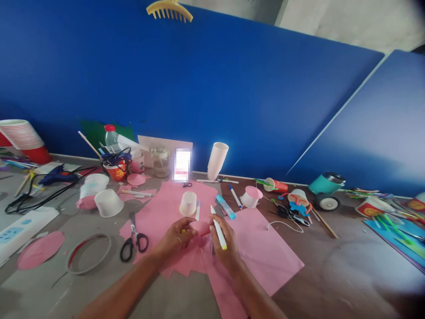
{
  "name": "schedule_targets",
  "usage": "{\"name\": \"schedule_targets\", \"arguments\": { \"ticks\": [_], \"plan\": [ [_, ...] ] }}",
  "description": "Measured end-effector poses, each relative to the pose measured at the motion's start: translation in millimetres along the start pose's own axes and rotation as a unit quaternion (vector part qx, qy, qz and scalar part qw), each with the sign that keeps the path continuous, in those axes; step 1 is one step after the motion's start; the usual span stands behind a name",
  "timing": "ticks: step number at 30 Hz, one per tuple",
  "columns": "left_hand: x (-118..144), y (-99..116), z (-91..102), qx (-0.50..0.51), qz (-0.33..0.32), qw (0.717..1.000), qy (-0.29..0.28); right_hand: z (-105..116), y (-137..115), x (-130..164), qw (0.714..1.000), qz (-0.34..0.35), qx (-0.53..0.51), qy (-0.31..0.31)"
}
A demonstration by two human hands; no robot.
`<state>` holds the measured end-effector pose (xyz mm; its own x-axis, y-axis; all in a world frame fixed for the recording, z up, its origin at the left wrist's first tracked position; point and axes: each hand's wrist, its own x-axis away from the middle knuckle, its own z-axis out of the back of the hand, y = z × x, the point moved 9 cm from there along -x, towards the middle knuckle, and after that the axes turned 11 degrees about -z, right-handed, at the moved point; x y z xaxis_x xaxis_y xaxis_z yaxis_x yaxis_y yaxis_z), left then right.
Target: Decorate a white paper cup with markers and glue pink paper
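Two hands meet over the pink sheets, and I start at the fingertips. My left hand (175, 237) has its fingers curled narrowly around a small pink-covered cup (200, 227), pinching it from the left side; a bit of yellow shows between the fingers, but I cannot tell what it is. My right hand (225, 241) is closed around a white marker (218, 232) with a yellow end, gripped like a pen with the barrel running up toward the cup, and its fingertips also touch the cup's right side.

That cup sits low between both hands, just above the pink paper (255, 252). I judge it light and thin-walled, easy to crush, with the paper skin soft and liable to tear or slide; a gentle hold near the stiffer rim looks safest, not a squeeze on the middle of the wall.

Outward from the cup: a bare white paper cup (187, 203) stands upside down just beyond it, with a blue-tipped pen (198, 210) beside that. To the cup's left lie black-handled scissors (133, 241), and further left a tape ring (89, 253) and a pink paper disc (40, 249). To its right, beyond the sheet, sits another pink-topped cup (251, 196), tipped over. A tall white cup (217, 160) leans against the blue partition (212, 88) well behind.
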<state>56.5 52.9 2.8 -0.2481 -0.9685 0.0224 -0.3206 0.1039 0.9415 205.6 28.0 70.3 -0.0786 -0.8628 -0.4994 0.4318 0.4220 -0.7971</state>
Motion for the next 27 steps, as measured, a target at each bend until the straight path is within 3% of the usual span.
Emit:
{"name": "schedule_targets", "arguments": {
  "ticks": [27],
  "plan": [
    [4,3,-11.0,0.000,0.015,0.999,-0.032,-5,3,1,1.000,-0.014,0.022,-0.017]
  ]
}}
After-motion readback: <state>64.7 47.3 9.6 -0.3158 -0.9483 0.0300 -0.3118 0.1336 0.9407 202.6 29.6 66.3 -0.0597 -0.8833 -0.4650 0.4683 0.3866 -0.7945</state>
